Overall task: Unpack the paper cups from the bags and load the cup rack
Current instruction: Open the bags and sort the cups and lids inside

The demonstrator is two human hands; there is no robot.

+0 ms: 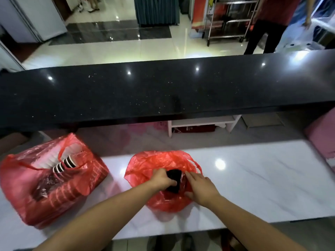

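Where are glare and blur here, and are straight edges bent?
Head view: lamps glare as spots on the black counter and white worktop; motion smears the left red bag and its cups; the dark bundle in the left hand is soft; the wide lens bows the counter.

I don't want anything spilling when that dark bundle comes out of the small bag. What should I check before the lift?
1. Left hand grips the dark bundle: ok, fingers curl round it.
2. Right hand steadies the small bag: ok, it lies on the plastic.
3. Bag mouth free of the bundle: cannot tell, the plastic is crumpled round it.
4. Room on the counter: ok, bare marble to the right of the bag.
5. Big bag out of the way: ok, apart on the left, with cups at its mouth.
6. Rack located: not ok, none in view.
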